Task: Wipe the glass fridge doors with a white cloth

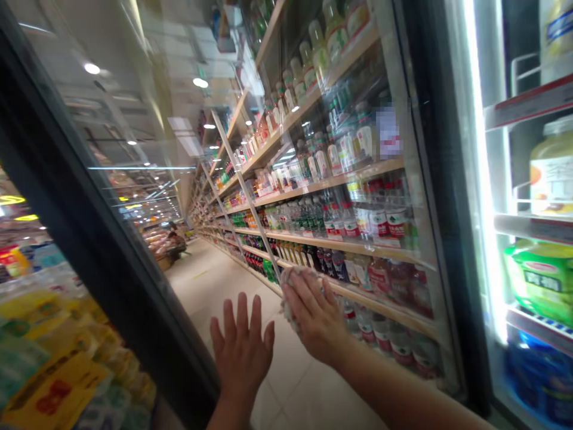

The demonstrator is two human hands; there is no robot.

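Black door frame [89, 239]: seen running diagonally from upper left to lower centre, bordering the glass door [188, 179]. Blurred yellow and red packaged goods [49, 370] are seen at far left, beyond the frame.

Glass door: swung open; ceiling lights and a long supermarket aisle are shown in its pane, whether reflected or seen through cannot be told.

Left hand [242, 352]: laid flat against the glass near the lower edge, fingers spread and pointing up. Its grip is fully open; nothing is held.

Right hand [316, 319]: placed just beside the left hand, slightly higher, pressed onto the glass. Its grip is loosely closed over a crumpled pale cloth [290, 280], which is trapped between palm and pane; the cloth is seen protruding at the fingertips.

Wooden shelves [340, 179]: stocked with rows of bottled drinks, seen across the pane above and right of the hands.

Lit cooler interior [532, 239]: at far right, past a bright vertical light strip; a yellow jar [553, 173], green packs [541, 280] and blue packs [541, 376] are stored on its shelves.
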